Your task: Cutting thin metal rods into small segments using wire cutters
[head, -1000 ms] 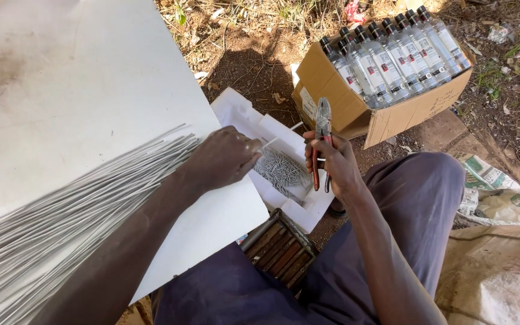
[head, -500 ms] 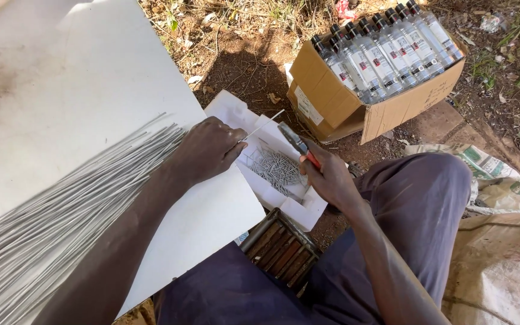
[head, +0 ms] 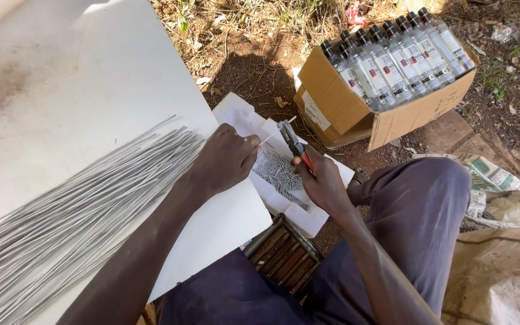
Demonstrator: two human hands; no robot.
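Observation:
My left hand (head: 227,157) rests at the edge of a white board (head: 61,90) and pinches the end of a thin wire (head: 267,139). That wire pokes out toward the jaws of red-handled pliers (head: 291,141), which my right hand (head: 323,183) grips. A fan of several long grey wires (head: 79,210) lies across the board. Below the pliers, a heap of short cut wire pieces (head: 278,171) sits on white paper (head: 245,114) on the ground.
An open cardboard box (head: 386,114) full of clear bottles with dark caps stands on the dirt at the upper right. A small wooden slatted crate (head: 281,253) sits by my knees. Printed sacks (head: 501,198) lie at the right.
My right hand brought the pliers down from an upright hold to the wire tip. My left hand shifted slightly right, pinching one wire out over the paper.

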